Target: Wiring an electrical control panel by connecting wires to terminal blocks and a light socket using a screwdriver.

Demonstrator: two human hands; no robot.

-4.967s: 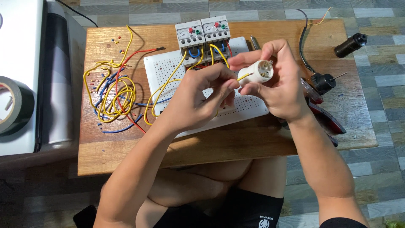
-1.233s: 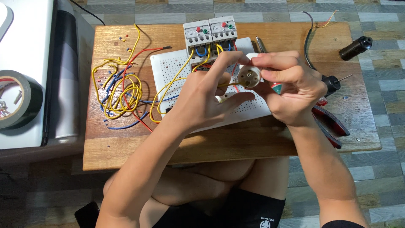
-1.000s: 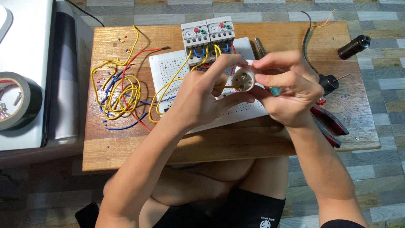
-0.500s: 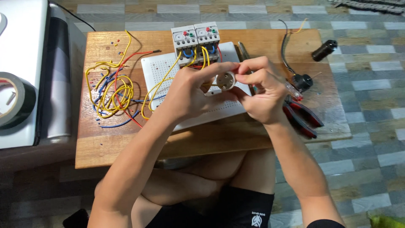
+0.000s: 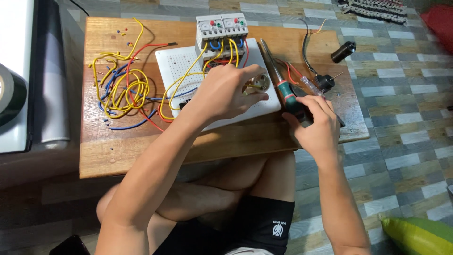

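Note:
My left hand (image 5: 226,92) holds a small white round socket part (image 5: 257,84) with yellow wires, over the white perforated board (image 5: 175,66). My right hand (image 5: 314,120) grips the green-and-black handle of a screwdriver (image 5: 283,84) that lies on the wooden table (image 5: 132,146) just right of the board. Two white relay modules (image 5: 222,26) with red, blue and yellow wires stand at the board's far edge.
A tangle of yellow, blue and red wires (image 5: 120,92) lies left of the board. A black lamp holder (image 5: 343,51) and a black plug (image 5: 324,81) with cable sit at the right. A tape roll (image 5: 10,93) lies on a white box at far left. Tiled floor surrounds.
My right hand left the socket part and dropped to the table, closing on the screwdriver handle. My left hand lowered the socket part toward the board.

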